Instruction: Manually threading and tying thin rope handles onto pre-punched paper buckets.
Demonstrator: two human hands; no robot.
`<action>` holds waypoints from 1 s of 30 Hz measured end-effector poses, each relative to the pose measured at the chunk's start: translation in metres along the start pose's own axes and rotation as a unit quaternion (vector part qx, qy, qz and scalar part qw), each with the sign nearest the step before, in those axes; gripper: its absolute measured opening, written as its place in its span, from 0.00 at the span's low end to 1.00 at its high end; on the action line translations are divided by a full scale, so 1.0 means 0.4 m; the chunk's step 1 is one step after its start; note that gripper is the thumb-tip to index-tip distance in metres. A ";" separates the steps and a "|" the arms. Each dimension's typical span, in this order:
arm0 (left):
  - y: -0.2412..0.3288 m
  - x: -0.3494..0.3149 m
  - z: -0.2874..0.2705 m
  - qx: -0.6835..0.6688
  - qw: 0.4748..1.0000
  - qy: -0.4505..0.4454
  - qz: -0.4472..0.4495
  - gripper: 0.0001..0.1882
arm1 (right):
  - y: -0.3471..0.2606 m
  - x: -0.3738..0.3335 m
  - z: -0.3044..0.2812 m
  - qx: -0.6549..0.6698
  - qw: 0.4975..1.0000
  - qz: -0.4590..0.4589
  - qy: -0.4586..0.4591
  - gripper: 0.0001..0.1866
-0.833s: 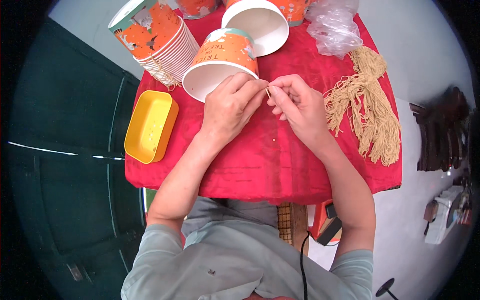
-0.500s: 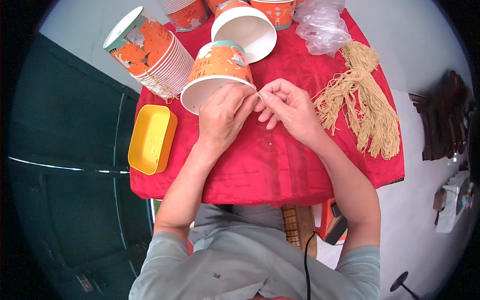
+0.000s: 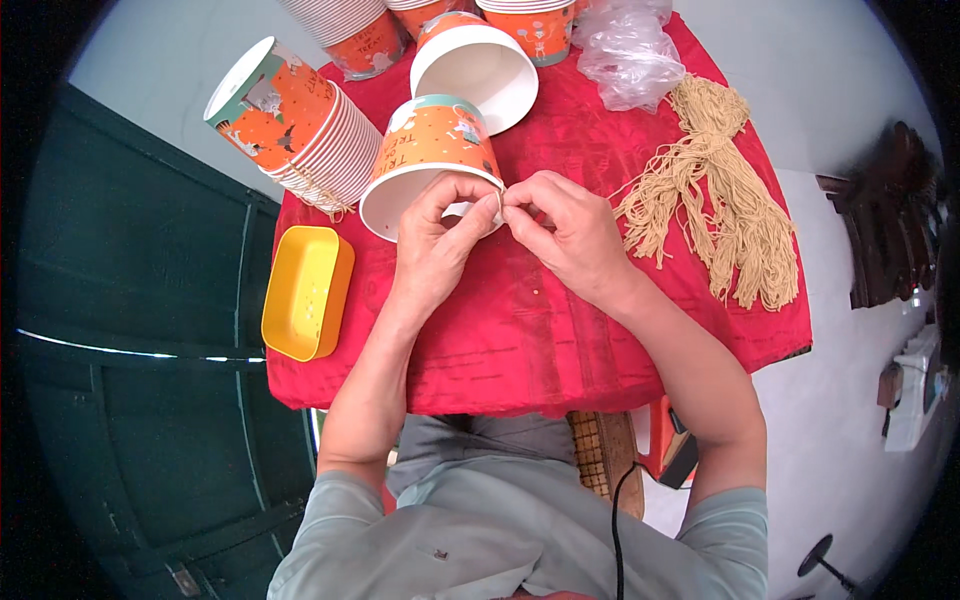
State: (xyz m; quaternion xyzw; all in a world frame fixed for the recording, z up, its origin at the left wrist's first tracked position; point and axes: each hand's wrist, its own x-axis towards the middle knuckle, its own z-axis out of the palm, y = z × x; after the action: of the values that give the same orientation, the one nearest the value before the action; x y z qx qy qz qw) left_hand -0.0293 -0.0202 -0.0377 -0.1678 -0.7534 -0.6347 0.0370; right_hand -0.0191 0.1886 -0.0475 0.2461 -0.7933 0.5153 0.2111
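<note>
An orange paper bucket (image 3: 437,140) with a green base band lies tilted on the red cloth, its white mouth toward me. My left hand (image 3: 440,240) reaches into that mouth at the right side, thumb and fingers closed on the bucket's rim. Just right of it, my right hand (image 3: 570,235) pinches a thin tan cord (image 3: 501,193) at the rim. The cord is mostly hidden by the fingertips, so how it is fastened cannot be made out. Right behind this bucket, a second paper bucket (image 3: 485,72) lies on its side.
At left leans a stack of nested buckets (image 3: 325,140) with tan cords hanging from it. A yellow tray (image 3: 340,300) holding small bits sits nearer me. On the right lies a bundle of tan cords (image 3: 720,170), with clear plastic bags (image 3: 630,60) behind. More bucket stacks (image 3: 365,45) line the back.
The fingers of my right hand have curled in and turned knuckles-up at the rim. My left thumb and forefinger have spread apart a little. The whole view has shifted slightly.
</note>
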 end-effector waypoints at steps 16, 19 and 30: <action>0.034 -0.002 0.015 0.148 0.984 -0.001 0.101 0.05 | 0.000 -0.002 -0.002 -0.030 0.999 0.006 0.035 0.07; 0.033 -0.002 0.021 0.160 0.979 0.007 0.124 0.05 | 0.002 0.004 -0.002 -0.068 0.996 -0.041 0.047 0.09; 0.016 0.001 0.028 0.299 0.918 0.047 0.258 0.11 | 0.008 0.011 -0.018 -0.124 0.987 -0.103 0.021 0.10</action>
State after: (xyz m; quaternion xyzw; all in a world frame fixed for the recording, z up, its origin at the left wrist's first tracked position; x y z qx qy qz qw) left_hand -0.0261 -0.0085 -0.0339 -0.3076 -0.8358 -0.3558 0.2832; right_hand -0.0240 0.1953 -0.0443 0.2870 -0.8171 0.3934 0.3084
